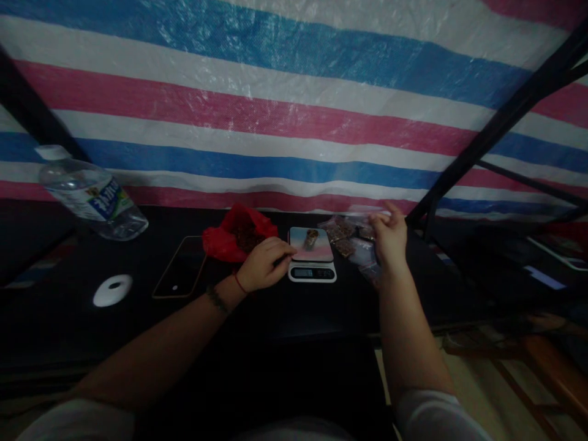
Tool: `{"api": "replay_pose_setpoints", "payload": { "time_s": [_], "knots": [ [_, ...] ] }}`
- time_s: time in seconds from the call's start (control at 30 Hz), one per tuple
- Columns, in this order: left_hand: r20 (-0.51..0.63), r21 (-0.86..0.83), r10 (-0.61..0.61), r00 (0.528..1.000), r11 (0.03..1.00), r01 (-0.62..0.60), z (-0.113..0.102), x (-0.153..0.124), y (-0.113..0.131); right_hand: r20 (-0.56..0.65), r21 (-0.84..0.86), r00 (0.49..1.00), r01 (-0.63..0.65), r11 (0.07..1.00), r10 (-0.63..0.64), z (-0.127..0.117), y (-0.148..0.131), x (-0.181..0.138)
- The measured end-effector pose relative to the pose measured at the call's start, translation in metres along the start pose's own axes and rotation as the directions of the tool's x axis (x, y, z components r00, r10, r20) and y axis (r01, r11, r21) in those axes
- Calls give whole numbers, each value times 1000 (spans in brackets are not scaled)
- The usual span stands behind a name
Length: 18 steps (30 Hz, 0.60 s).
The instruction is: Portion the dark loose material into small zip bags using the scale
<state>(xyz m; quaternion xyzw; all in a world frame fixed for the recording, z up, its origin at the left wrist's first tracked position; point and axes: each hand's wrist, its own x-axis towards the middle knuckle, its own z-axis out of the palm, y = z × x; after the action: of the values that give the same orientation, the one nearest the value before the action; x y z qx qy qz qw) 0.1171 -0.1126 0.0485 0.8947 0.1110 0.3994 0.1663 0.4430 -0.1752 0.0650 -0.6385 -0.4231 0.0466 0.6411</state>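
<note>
- plastic bottle (92, 197) lies tilted at the far left of the dark table (285, 312), well apart from my hands.
- nearer me a white disc (113, 290), then a phone (181, 266) lying flat, both untouched.
- red bag (220, 240) sits open just left of the scale, with dark bits showing inside, so by my reckoning there is more in it to portion out.
- left hand (264, 263) rests between the red bag and the scale (312, 257), fingers curled shut, fingertips at the scale's left edge; whether anything is pinched inside i cannot tell.
- on the scale's plate stands one small brown piece (311, 237); the display is lit but too small to read.
- clear bags (343, 237) lie in a loose pile just right of the scale, several already filled with dark bits, so that part looks done.
- right hand (390, 236) is over the far side of that pile, touching the plastic; whether it grips a bag or only rests on it i cannot tell.
- striped tarp (275, 110) hangs behind everything.
</note>
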Motion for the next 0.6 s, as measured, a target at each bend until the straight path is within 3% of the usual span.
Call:
{"api": "replay_pose_setpoints", "payload": {
  "time_s": [0.1, 0.17, 0.23, 0.33, 0.47, 0.6],
  "knots": [
    [-117, -291, -253, 960, 933, 211, 6, -10, -18, 311, 267, 947, -2, 964, -84, 51, -43, -21],
    [-121, -509, -365, 923, 821, 258, 9, -17, -29, 509, 364, 849, -64, 929, -141, 83, -64, -38],
    [-123, -648, -441, 889, 714, 265, 10, -21, -38, 620, 397, 764, -108, 911, -180, 109, -75, -55],
    [-137, -714, -563, 815, 627, 312, 8, -22, -45, 692, 372, 699, -129, 919, -182, 132, -77, -74],
    [-168, -692, -694, 700, 589, 417, 5, -18, -42, 710, 301, 695, -157, 940, -111, 137, -60, -89],
    [-116, -720, -721, 684, 535, 442, 5, -16, -37, 687, 265, 717, -95, 960, -119, 132, -46, -93]
  ]
}}
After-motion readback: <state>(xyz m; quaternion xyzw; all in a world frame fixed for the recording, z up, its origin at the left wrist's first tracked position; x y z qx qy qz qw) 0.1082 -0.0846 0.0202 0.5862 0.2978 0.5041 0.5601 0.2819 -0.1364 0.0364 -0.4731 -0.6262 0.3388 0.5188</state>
